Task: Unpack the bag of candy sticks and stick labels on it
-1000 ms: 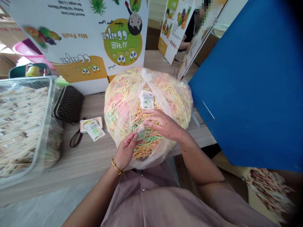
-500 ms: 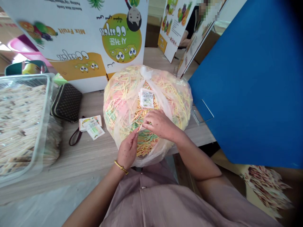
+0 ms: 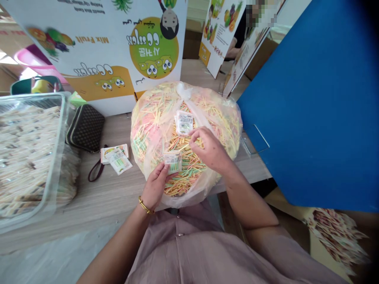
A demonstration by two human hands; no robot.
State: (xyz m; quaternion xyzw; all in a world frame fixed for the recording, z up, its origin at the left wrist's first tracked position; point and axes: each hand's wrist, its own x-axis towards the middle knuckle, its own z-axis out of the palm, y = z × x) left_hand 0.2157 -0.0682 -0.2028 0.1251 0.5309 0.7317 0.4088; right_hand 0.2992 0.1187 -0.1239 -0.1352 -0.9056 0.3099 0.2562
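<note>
My left hand (image 3: 155, 183) pinches a small clear packet (image 3: 173, 161) by its lower left corner. Pastel green candy sticks and a printed label show through its film. My right hand (image 3: 209, 150) is over the loose candy sticks (image 3: 189, 173), right of that packet, with thumb and fingers curled together; whatever they hold, if anything, is too small to make out. A large translucent bag (image 3: 227, 118), knotted at the back, surrounds the sticks through its front opening. Just beyond my right fingers, a few small packets (image 3: 184, 123) lie stacked on the bag.
On the left stand a clear plastic tub (image 3: 56, 157) full of sticks and a dark patterned pouch (image 3: 87, 128). More packets (image 3: 120, 161) lie beside the pouch. Printed cartons (image 3: 103, 51) rise behind, and a blue panel (image 3: 314, 110) is at right. Part of a person shows behind the cartons.
My right hand has moved away from my left, slightly up and to the right. The packet in my left hand now lies face-up in view; before, both hands were together at its edge.
</note>
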